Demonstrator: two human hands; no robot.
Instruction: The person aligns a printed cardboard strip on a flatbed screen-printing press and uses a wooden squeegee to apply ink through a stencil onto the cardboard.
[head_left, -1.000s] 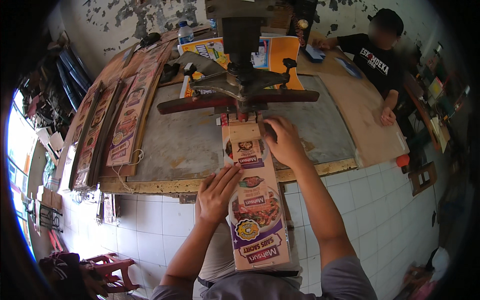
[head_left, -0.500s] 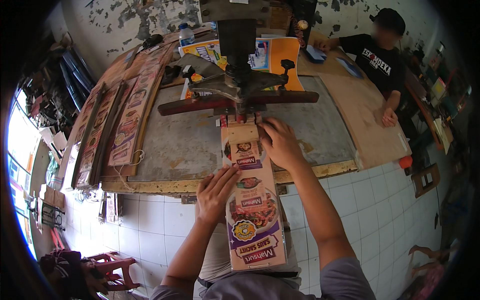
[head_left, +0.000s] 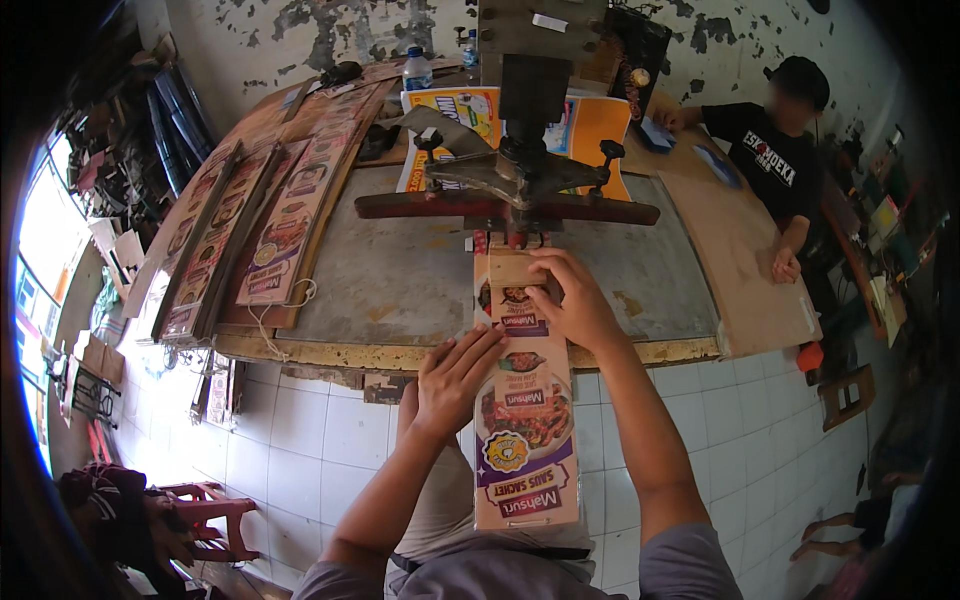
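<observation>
A long printed cardboard strip with food pictures runs from under the press head out past the table edge toward me. My left hand lies on the strip's left edge with its fingers stretched flat. A small pale wooden block rests across the strip, just below the press's red spindle tip. My right hand is bent around the block's right side, its thumb and forefinger on it. The far end of the strip is partly hidden beneath the press.
More printed strips lie in stacks on the table's left. Behind the press are an orange printed sheet and a water bottle. A co-worker sits at the right. A red stool stands lower left.
My right hand's fingers have shifted from the strip's right edge onto the wooden block. My left hand stays on the strip. The whole view has shifted a little.
</observation>
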